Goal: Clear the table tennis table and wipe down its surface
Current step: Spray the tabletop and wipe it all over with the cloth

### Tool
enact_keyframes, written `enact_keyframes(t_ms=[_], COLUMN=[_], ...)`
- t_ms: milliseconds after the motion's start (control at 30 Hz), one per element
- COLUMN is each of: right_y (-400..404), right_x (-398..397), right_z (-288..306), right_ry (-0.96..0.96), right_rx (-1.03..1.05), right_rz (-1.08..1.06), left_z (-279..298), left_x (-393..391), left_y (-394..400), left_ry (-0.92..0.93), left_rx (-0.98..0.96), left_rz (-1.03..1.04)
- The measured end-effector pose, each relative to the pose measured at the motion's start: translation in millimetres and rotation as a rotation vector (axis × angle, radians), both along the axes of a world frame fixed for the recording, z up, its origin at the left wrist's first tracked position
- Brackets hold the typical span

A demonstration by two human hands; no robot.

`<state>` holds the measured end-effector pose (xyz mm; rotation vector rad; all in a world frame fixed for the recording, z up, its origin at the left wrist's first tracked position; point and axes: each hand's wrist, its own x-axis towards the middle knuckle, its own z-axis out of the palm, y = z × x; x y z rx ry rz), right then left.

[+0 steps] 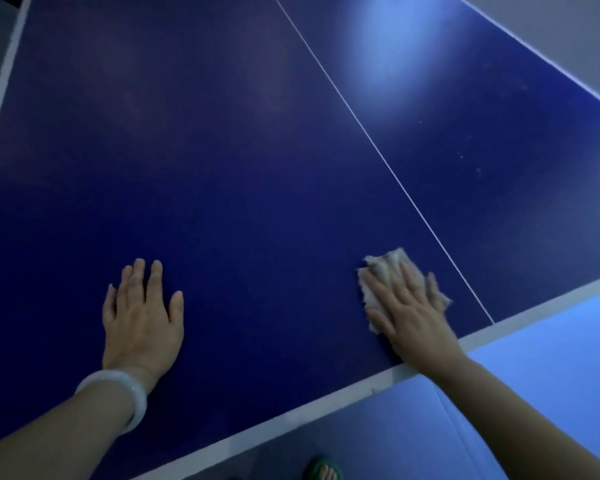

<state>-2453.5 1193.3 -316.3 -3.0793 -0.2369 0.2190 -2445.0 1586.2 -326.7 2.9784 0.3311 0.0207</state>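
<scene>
In the head view, the right hand [409,306] is pressing a frayed, pale beige cloth [392,271] flat under spread fingers [378,284] on the dark blue, white-lined bench [239,150], just beside its near white edge. The left hand [142,313], wearing a pale stone bangle [118,398], is lying flat, fingers slightly spread, well apart from the cloth.

The table tennis table [243,161] is dark blue with white edge bands and a thin white centre line; a pale, frayed cloth [388,271] lies flat on it under the spread fingers of the right hand [407,313], near the near edge
</scene>
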Motion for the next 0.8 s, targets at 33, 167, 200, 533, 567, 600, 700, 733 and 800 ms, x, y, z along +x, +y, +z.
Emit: enact_keyframes(t_ms=[33, 167, 200, 533, 567, 600, 700, 733, 800], right_y=[-14.4, -28.2, -10.9, 74.5, 63.0, 56.8, 91.1, 115.5, 170.7], right_x=[-4.0, -25.8, -30.8, -87.6, -84.7, -82.9, -80.5, -83.2, -94.6], right_z=[-1.0, 4.1, 4.0, -10.1, -7.9, -6.2, -4.6, -4.8, -6.0], right_ry=[-0.026, -0.076, -0.116, -0.211, -0.213, -0.186, -0.095, -0.089, -0.110], right_rx=[-0.043, 0.212, 0.258, 0.096, 0.082, 0.098, 0.180, 0.156, 0.109], right_rz=[-0.100, -0.617, -0.640, 0.082, -0.094, -0.310, -0.731, -0.690, -0.419], left_z=[0.4, 1.9, 2.0, 5.4, 5.5, 5.5, 5.3, 5.0, 4.8], left_x=[0.0, 0.7, 0.3, -2.5, -2.7, -1.9, -0.8, -1.0, -0.5], left_y=[0.0, -0.8, -0.9, -2.2, -2.4, -2.3, -0.3, 0.6, 4.2], left_ry=[0.001, 0.011, 0.011, 0.010, 0.007, 0.006, 0.009, 0.009, 0.013], left_rx=[0.001, -0.004, -0.007, -0.046, -0.047, -0.049, -0.064, -0.074, -0.099], left_rz=[-0.001, -0.001, -0.001, -0.015, -0.018, -0.020, -0.022, -0.025, -0.034])
